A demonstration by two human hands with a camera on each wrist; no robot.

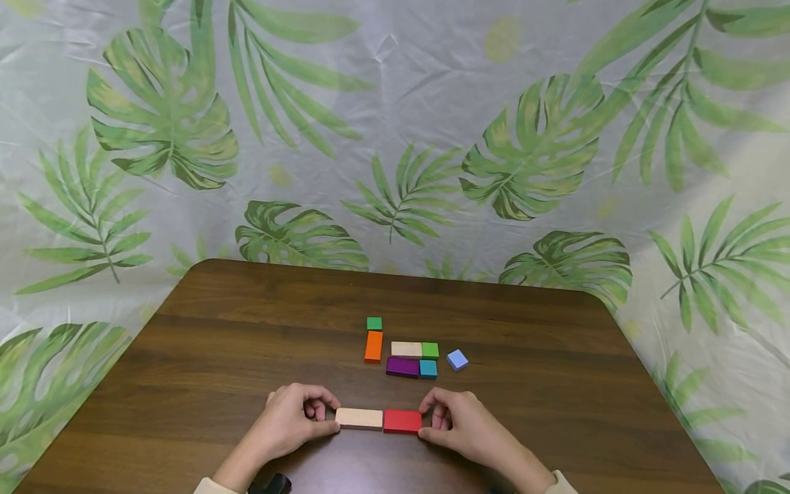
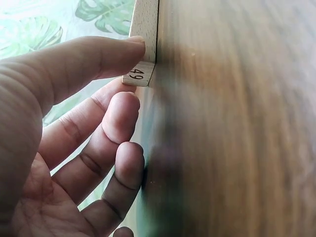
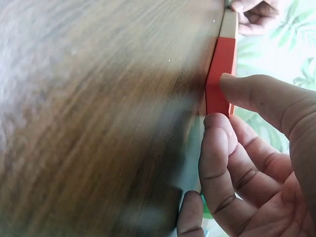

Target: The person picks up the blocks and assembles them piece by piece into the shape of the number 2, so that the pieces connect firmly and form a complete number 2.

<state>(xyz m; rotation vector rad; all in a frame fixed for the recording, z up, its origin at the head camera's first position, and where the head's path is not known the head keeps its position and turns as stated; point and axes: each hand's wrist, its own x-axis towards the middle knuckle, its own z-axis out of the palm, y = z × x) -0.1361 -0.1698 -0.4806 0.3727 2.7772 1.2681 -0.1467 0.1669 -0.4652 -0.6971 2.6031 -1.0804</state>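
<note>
Near the front of the dark wooden table, a plain wood block (image 1: 359, 418) and a red block (image 1: 402, 422) lie end to end, their inner ends close together. My left hand (image 1: 295, 418) pinches the outer left end of the plain block between thumb and forefinger. In the left wrist view that block (image 2: 145, 29) shows the printed number 49 on its end. The outer right end of the red block (image 3: 220, 69) is pinched by my right hand (image 1: 459, 422). In the right wrist view the thumb (image 3: 247, 89) lies against the red block's side.
Behind the hands lie an orange block (image 1: 373, 346), a dark green block (image 1: 374, 323), another plain block (image 1: 406, 349), a light green block (image 1: 430, 350), a purple block (image 1: 402, 367), a teal block (image 1: 428, 369) and a blue block (image 1: 457, 360). A leaf-patterned curtain (image 1: 420, 82) hangs beyond the table (image 1: 278, 302).
</note>
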